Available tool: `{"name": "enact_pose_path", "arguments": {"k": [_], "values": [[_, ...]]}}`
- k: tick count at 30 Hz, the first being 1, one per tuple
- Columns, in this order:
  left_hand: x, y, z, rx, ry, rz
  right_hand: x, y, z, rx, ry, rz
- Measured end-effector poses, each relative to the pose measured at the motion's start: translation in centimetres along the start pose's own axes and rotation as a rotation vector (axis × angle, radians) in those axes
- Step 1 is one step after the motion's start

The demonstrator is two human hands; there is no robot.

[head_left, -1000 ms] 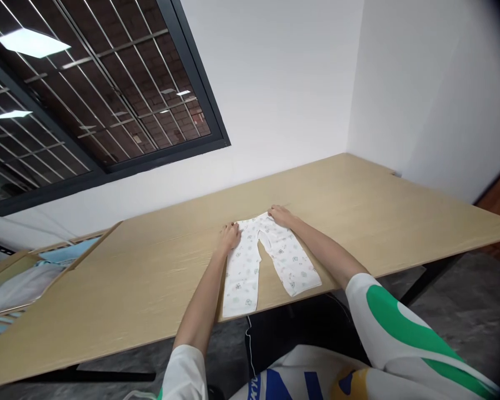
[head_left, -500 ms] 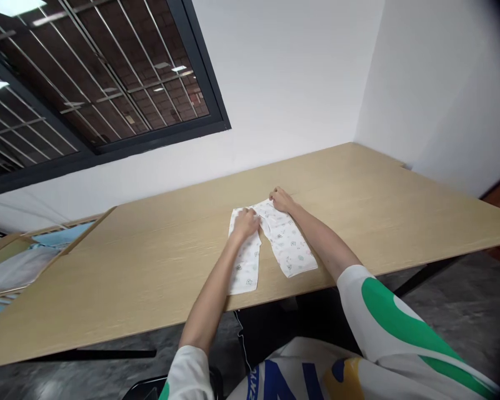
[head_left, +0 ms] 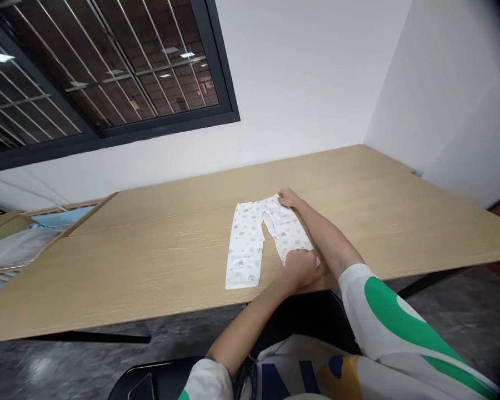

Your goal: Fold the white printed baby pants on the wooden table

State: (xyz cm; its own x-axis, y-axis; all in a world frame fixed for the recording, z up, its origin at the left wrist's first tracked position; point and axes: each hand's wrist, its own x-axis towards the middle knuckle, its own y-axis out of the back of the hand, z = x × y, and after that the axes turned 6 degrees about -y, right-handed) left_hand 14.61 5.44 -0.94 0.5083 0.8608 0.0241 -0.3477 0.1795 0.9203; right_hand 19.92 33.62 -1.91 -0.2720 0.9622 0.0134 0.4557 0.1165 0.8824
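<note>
A small pair of white baby trousers [head_left: 258, 239] with a faint scattered print lies flat on the pale wooden table, waistband toward 12 o'clock and the two legs spread apart toward 6 o'clock. The left leg lies straight and smooth; the right leg angles toward 5 o'clock, its cuff near the table's near edge.

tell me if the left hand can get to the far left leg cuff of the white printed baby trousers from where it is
Probably yes: the left hand rests on the right leg's cuff of the white printed baby trousers, and only bare wooden table lies between.
</note>
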Motion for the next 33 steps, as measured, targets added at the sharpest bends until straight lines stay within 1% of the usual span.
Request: {"name": "enact_pose_path", "arguments": {"k": [4,7,10,12,14,16,18,21,24,27,30,32,33], "values": [[-1.0,0.7,-0.6,-0.028,-0.003,0.016,0.5,0.1,-0.6,0.097,-0.110,0.028],[-2.8,1.5,-1.3,-0.156,0.023,0.097,1.0,0.6,-1.1,0.167,-0.153,0.033],[-5.6,2.0,-2.4,-0.450,0.119,0.229,1.6,1.1,-2.2,0.234,-0.166,0.036],[-7.8,2.3,-3.2,-0.637,0.197,0.299,2.0,1.2,-3.5,0.268,-0.171,0.040],[-10.1,2.6,-4.1,-0.749,0.255,0.366,2.3,0.7,-5.4,0.291,-0.169,0.046],[-12.4,3.0,-5.1,-0.773,0.293,0.430,2.6,-0.1,-7.7,0.306,-0.156,0.053],[-14.4,3.4,-6.2,-0.728,0.338,0.483,2.7,-1.3,-10.0,0.316,-0.137,0.056],[-16.8,3.9,-7.9,-0.569,0.430,0.537,2.7,-3.3,-13.1,0.323,-0.106,0.045],[-18.3,4.3,-9.0,-0.378,0.532,0.543,2.5,-4.9,-15.4,0.321,-0.074,0.035],[-19.0,4.6,-9.3,-0.222,0.639,0.482,2.3,-6.3,-16.8,0.317,-0.050,0.025],[-19.3,4.4,-9.1,-0.043,0.739,0.413,1.9,-7.5,-17.4,0.319,-0.025,0.006],[-19.6,4.2,-8.8,0.123,0.781,0.424,1.5,-7.9,-17.6,0.323,0.004,0.000],[-19.8,4.0,-8.6,0.211,0.782,0.456,1.2,-8.0,-17.7,0.325,0.025,0.002]]}}
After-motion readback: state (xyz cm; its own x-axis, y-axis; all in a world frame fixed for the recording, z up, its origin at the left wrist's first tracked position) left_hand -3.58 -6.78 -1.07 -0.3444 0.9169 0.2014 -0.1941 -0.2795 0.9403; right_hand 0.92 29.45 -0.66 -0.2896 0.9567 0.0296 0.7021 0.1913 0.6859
